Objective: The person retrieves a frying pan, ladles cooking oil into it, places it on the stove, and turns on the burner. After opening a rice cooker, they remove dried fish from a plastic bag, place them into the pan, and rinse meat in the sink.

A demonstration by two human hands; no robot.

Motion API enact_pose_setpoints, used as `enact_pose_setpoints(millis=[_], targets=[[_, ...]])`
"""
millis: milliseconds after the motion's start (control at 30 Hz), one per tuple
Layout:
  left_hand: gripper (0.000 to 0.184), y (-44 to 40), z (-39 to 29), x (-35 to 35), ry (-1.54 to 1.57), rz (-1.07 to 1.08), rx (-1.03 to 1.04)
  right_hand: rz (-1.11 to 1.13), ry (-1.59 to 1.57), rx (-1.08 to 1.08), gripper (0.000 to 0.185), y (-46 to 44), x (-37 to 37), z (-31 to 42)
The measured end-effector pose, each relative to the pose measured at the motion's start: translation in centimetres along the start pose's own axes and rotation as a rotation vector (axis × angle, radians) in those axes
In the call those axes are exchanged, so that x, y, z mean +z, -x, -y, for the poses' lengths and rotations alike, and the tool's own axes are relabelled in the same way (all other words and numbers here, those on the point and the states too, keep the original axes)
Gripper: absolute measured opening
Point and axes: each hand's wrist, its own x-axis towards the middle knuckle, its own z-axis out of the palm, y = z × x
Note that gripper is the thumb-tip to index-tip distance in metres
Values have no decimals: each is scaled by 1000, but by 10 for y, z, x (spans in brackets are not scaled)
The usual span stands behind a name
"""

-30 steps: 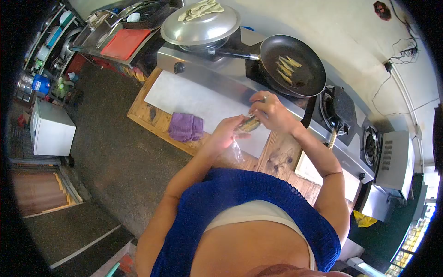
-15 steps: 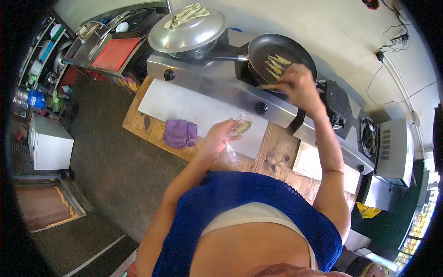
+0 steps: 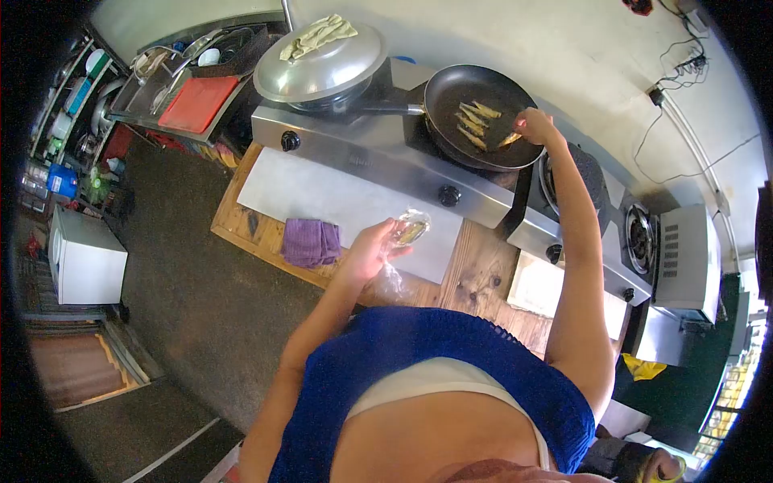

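Over pan (image 3: 483,86): right hand (image 3: 534,127) at fish (image 3: 509,139) — can't tell if gripped
Left hand (image 3: 374,248): clasps plastic bag (image 3: 414,229)
Stove (image 3: 407,179): marking (image 3: 360,161) — unreadable

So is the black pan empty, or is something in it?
Not empty: several small, fish-like pieces lie inside the black pan, and the right hand is over its edge.

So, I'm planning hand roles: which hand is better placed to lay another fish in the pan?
Probably the right hand: it is over the frying pan, close to a fish. The left hand is farther off, above the wooden table, holding a clear plastic bag.
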Motion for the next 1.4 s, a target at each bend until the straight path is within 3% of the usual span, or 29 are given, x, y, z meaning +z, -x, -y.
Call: enact_pose_setpoints(millis=[100, 200, 333, 400, 433, 500, 633, 700, 733, 800, 867, 933, 1133, 1400], targets=[[28, 1, 1, -3, -4, -2, 7, 191, -142, 116, 20, -23, 21, -19], [28, 3, 2, -3, 0, -3, 20, 15, -241, 122, 21, -29, 53, -35], [28, 3, 3, -5, 26, 3, 9, 143, -420, 83, 23, -39, 81, -55], [28, 3, 4, -5, 18, -9, 11, 140, -186, -247, 23, -43, 86, -60], [28, 3, 3, -4, 11, -22, 12, 139, -186, -247, 23, -41, 84, -54], [28, 3, 2, 0, 2, -7, 14, 182, -184, 231, 21, -36, 74, -31], [28, 5, -2, 9, -15, 31, 40, 227, -154, 309, 28, -28, 59, -11], [28, 0, -2, 8, 15, 41, 45, -217, -149, 183, 24, -12, 46, 9], [29, -3, -2, 8, 44, 55, 45, -312, -76, 129, 24, 6, 18, 40], [30, -4, -2, 16, 32, -4, 78, -307, -331, -22, 19, 38, -30, 93], [33, -8, -4, 19, 3, -20, 127, -448, -521, -385, 15, 65, -36, 131], [32, -6, -5, 23, -23, -13, 141, -272, -498, -598, 12, 109, -70, 177], [31, -5, -6, 26, -56, 21, 155, -91, -517, -704, 17, 150, -39, 211], [32, -7, -3, 22, -57, 41, 140, -131, -434, -780, 22, 151, -35, 216]])
